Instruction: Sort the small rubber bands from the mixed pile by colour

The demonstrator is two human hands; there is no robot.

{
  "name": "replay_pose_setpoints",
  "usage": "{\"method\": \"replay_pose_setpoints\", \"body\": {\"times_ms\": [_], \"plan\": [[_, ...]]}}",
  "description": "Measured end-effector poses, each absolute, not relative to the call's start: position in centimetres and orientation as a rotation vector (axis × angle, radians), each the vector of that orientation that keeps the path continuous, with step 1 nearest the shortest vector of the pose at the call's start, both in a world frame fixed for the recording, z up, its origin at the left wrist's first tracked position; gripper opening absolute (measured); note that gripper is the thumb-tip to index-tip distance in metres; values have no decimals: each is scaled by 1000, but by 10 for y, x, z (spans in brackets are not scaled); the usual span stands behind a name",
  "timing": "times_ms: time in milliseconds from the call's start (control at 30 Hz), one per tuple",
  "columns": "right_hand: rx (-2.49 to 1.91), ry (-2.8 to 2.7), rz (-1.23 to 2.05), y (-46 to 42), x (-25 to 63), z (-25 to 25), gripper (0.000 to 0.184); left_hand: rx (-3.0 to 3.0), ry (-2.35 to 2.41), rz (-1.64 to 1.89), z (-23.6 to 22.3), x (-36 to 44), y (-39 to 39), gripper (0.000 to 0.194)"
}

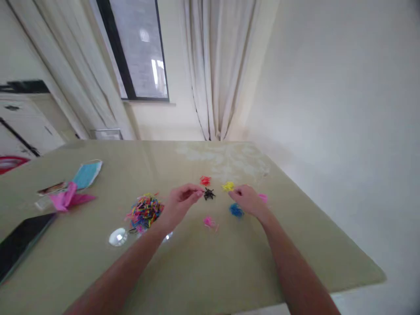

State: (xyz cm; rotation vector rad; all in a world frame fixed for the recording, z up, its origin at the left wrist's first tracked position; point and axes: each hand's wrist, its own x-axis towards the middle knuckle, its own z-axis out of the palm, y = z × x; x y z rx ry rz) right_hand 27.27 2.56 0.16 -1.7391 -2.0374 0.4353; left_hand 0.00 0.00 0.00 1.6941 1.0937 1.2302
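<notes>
My left hand (183,201) is closed in a pinch at the left edge of a small pile of black strands (209,194) that look like little rubber bands. Whatever its fingertips hold is too small to make out. My right hand (247,199) has its fingers curled together, just below a yellow pile (228,186) and above a blue pile (236,210). Its fingertips hide anything in them. A red pile (205,180) lies behind the black one, and a pink pile (209,222) nearer me. Left of my left wrist sits a large mixed-colour heap (146,212), partly covered by it.
A clear shiny dome-shaped piece (118,236) rests in front of the heap. Further left on the table (197,280) are a blue face mask (87,175), a pink folded item (68,199) and a dark flat device (22,240). Another pink bit (263,197) shows behind my right hand.
</notes>
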Motion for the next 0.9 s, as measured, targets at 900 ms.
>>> {"method": "replay_pose_setpoints", "body": {"times_ms": [900], "plan": [[-1635, -1942, 298, 10, 251, 10, 42, 2191, 1611, 445, -6, -104, 20, 25]]}}
